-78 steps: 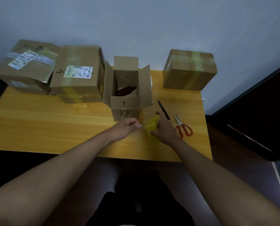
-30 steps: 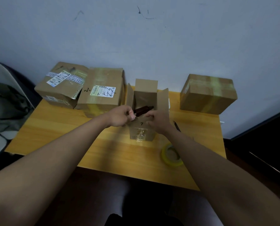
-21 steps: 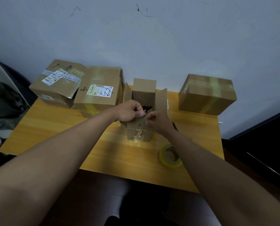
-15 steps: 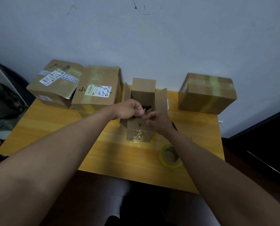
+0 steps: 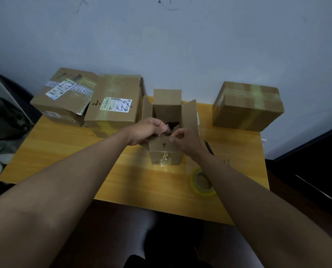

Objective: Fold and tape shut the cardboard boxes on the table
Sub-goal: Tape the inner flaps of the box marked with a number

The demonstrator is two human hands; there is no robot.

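Observation:
A small open cardboard box (image 5: 164, 151) marked "7" stands at the table's middle, with its back and side flaps up. A dark brown object (image 5: 173, 124) lies inside it, mostly hidden. My left hand (image 5: 145, 130) pinches the near end of that object over the box's left front corner. My right hand (image 5: 185, 138) curls over the top edge of the front flap. A yellow tape roll (image 5: 197, 183) lies flat on the table (image 5: 64, 151) to the front right, partly under my right forearm.
Three closed, taped boxes stand at the back: one far left (image 5: 64, 95), one beside it (image 5: 115, 103), one at the right (image 5: 246, 107). A black pen (image 5: 209, 148) lies right of the open box. Scissors (image 5: 227, 162) barely show past my right arm.
The tape roll left my hands and now lies on the table. Both hands moved to the open box, and the dark object sank from above the rim down into it.

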